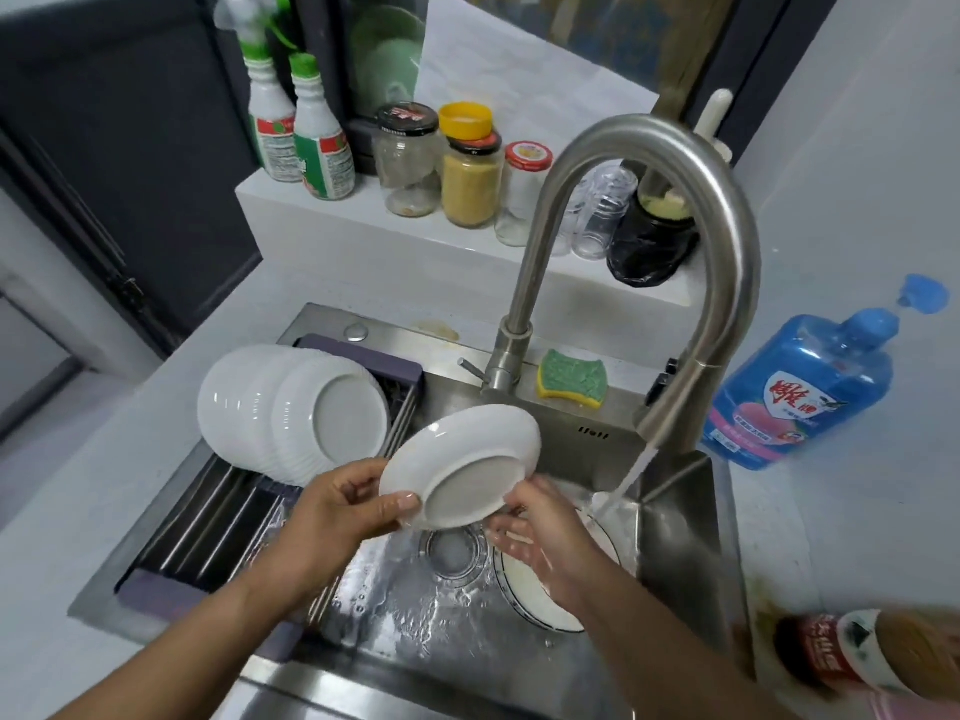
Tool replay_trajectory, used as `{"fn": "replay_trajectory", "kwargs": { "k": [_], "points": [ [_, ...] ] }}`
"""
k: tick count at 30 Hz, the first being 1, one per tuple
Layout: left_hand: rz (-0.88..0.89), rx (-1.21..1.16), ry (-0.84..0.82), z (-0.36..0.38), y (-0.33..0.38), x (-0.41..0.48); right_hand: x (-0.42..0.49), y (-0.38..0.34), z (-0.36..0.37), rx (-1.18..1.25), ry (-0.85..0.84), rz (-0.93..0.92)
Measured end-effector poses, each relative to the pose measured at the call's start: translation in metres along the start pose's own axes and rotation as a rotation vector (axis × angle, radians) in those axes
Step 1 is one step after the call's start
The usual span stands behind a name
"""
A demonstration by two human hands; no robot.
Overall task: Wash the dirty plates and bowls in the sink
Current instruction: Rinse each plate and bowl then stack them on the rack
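The person holds a white plate [462, 467] over the sink [395, 636], tilted so that its unglazed foot ring faces the camera. The left hand [337, 511] grips the lower left rim, thumb on the back and fingers curled behind. The right hand [540, 532] meets the lower right rim with thumb and wet fingers closed lightly on it; it is blurred, so how firm that hold is I cannot tell.

Water [631, 475] runs from the faucet [644, 148] just to the right of the plate, missing it and falling onto a dark-rimmed dish [524, 595] lying in the basin.

The step in hand looks like a last rinse and check before racking. To do it well, I would bring the plate sideways under the stream and turn it by the rim so that water sweeps both faces, the foot ring included, where grease tends to hide. A wet glazed plate is slippery, so one hand should keep a full grip while the other shifts. Tipping it on edge would let it drain over the basin. Then it can stand beside the clean plates [291, 407] leaning in the drying rack [208, 527] at the left, set down gently so that rims do not knock.
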State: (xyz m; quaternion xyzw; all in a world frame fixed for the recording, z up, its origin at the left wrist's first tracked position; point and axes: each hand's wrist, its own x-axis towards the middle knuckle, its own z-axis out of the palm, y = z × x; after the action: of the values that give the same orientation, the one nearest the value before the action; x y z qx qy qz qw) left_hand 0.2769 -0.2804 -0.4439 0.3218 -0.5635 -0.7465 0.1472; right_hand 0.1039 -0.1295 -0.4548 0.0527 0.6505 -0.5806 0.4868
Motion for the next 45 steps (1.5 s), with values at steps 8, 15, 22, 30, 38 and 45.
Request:
{"fn": "replay_trajectory", "kwargs": {
  "k": [8, 15, 22, 30, 38, 45],
  "points": [
    [0.233, 0.094, 0.449, -0.035, 0.004, -0.013, 0.017, -0.047, 0.083, -0.310, -0.118, -0.233],
    [0.196, 0.122, 0.617, -0.058, -0.002, -0.012, 0.055, -0.080, 0.147, -0.630, -0.152, -0.324],
    [0.109, 0.059, 0.641, -0.049, -0.016, -0.001, 0.088, -0.095, 0.173, -0.958, -0.215, -0.308],
    [0.015, 0.147, 0.737, -0.045, -0.034, 0.017, 0.114, -0.097, 0.181, -1.170, -0.237, -0.283],
    [-0.065, 0.173, 0.840, -0.046, -0.044, 0.026, 0.123, -0.086, 0.190, -1.360, -0.212, -0.312],
    [-0.081, 0.199, 0.860, -0.036, -0.046, 0.030, 0.131, -0.071, 0.182, -1.287, -0.176, -0.331]
  ]
}}
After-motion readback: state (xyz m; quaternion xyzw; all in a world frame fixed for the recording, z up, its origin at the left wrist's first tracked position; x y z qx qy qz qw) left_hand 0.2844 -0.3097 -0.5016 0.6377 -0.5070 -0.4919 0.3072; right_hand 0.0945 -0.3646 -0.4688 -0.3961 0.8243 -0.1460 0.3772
